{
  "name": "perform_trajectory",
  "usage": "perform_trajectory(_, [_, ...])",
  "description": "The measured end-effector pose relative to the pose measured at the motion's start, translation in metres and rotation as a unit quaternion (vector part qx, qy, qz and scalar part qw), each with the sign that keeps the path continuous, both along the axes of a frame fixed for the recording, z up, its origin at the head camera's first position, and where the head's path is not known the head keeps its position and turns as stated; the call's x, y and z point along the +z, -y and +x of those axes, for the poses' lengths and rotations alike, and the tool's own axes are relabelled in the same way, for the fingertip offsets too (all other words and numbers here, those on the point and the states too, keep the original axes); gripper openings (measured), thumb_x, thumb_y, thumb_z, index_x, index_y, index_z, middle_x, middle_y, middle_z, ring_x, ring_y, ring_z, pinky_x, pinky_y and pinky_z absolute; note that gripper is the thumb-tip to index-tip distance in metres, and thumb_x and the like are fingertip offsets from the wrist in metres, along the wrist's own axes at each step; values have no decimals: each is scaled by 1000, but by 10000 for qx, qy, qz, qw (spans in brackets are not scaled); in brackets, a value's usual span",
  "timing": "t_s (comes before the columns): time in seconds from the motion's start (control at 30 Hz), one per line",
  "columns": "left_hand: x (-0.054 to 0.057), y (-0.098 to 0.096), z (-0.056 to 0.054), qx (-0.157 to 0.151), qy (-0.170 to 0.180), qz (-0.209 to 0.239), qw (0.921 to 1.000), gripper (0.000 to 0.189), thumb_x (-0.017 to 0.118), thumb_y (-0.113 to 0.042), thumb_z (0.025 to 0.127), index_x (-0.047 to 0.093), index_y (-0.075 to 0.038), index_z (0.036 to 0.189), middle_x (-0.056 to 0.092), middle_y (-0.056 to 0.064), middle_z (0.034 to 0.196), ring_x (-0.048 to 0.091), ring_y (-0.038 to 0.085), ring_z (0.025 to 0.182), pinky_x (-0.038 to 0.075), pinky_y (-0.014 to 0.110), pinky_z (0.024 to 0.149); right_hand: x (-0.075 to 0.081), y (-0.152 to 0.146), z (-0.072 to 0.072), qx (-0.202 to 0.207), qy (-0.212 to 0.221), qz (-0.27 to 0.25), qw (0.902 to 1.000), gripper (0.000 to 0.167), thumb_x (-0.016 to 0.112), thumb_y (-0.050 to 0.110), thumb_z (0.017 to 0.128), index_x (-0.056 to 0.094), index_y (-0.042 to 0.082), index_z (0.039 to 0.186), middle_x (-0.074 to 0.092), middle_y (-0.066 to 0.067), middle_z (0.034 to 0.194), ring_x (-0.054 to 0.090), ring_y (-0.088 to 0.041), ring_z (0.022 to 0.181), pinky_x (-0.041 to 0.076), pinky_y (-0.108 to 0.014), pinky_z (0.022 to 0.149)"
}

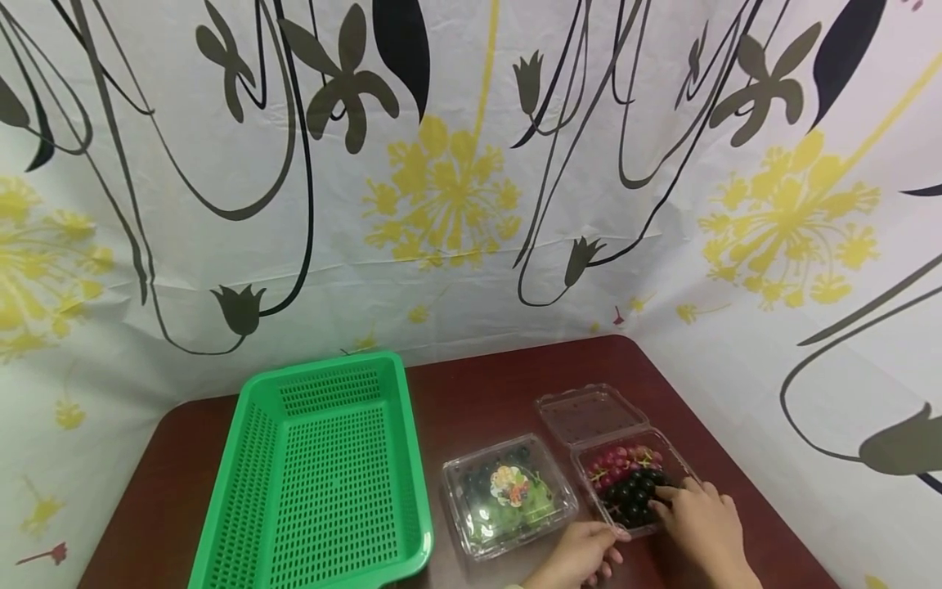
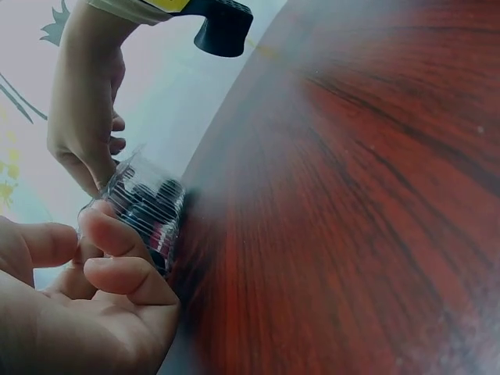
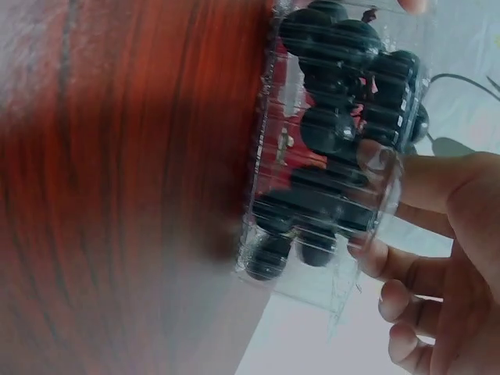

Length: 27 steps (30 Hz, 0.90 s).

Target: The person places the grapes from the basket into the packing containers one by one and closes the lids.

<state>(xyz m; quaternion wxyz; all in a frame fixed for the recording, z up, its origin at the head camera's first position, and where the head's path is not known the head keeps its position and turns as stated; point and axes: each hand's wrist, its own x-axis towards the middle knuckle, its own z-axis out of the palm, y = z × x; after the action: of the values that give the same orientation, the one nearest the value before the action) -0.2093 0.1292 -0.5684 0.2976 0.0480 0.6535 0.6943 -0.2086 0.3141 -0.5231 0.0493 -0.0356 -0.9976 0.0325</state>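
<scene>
An open clear plastic clamshell box (image 1: 616, 523) sits at the right of the table, its lid (image 1: 592, 415) folded back. Red grapes (image 1: 622, 465) fill its far part and black grapes (image 1: 631, 495) its near part. My left hand (image 1: 580, 552) pinches the box's near left corner between thumb and fingers. From the right, my right hand (image 1: 702, 523) reaches over the rim, thumb and forefinger among the black grapes. In the right wrist view its thumb (image 3: 379, 160) shows through the clear wall; I cannot tell whether it pinches a grape. Its other fingers are bent outside the wall.
A closed clear box (image 1: 482, 474) with a round fruit sticker, holding green and dark grapes, stands left of the open one. Farther left is a large green plastic basket (image 1: 417, 474). The dark red table (image 1: 471, 401) meets a flower-patterned cloth (image 1: 456, 311) behind.
</scene>
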Motion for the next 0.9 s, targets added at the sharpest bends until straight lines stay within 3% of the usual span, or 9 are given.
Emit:
perform_trajectory(0.13, [1,2,1,-20,-10,12,10000,22,53,-20,96,74,-14,97,55,-10,62,41,1,47,25,13,39,6,-4,-3,107,149,-251,9995,27,75,32,80,76,10,97,67,-11,89,60,-34,79,46,-53,65])
perform_trajectory(0.27, [1,2,2,-6,-61,9,10000,21,54,-20,96,74,-14,97,55,-10,62,41,1,46,24,13,38,22,-12,-7,-71,410,-845,9956,37,73,40,82,74,11,105,68,-24,106,65,-41,88,49,-48,57])
perform_trajectory(0.4, [0,3,2,2,-86,21,10000,21,54,-21,96,75,-16,98,55,-10,62,41,1,46,23,13,38,38,-18,-16,-192,17,-1302,9913,36,68,39,88,72,10,110,67,-26,111,67,-39,88,48,-43,53])
perform_trajectory(0.47, [1,4,0,21,-83,32,10000,21,54,-20,97,75,-16,98,55,-10,61,40,1,46,23,13,37,44,-20,-27,-38,-266,-1459,9889,34,64,36,92,71,8,111,69,-23,107,67,-35,81,49,-44,55])
perform_trajectory(0.6, [1,4,-2,45,-12,26,10000,21,54,-20,97,75,-16,98,53,-9,61,40,1,46,24,12,38,47,-24,-55,310,-412,-1480,9876,39,58,31,97,64,1,121,66,-27,113,65,-43,90,51,-56,71])
perform_trajectory(0.77, [-3,1,-2,-81,183,130,9997,22,53,-19,97,74,-15,101,52,-7,61,43,3,48,35,13,42,40,-34,-87,376,228,-1072,9933,59,53,41,98,50,-5,133,58,-32,125,57,-52,107,41,-67,82])
perform_trajectory(0.9, [-4,2,-2,-203,286,251,9991,23,52,-19,98,74,-14,104,53,-6,62,51,3,51,42,14,48,35,-41,-105,342,956,-985,9899,71,49,49,97,40,-8,140,48,-35,135,48,-56,119,30,-75,89])
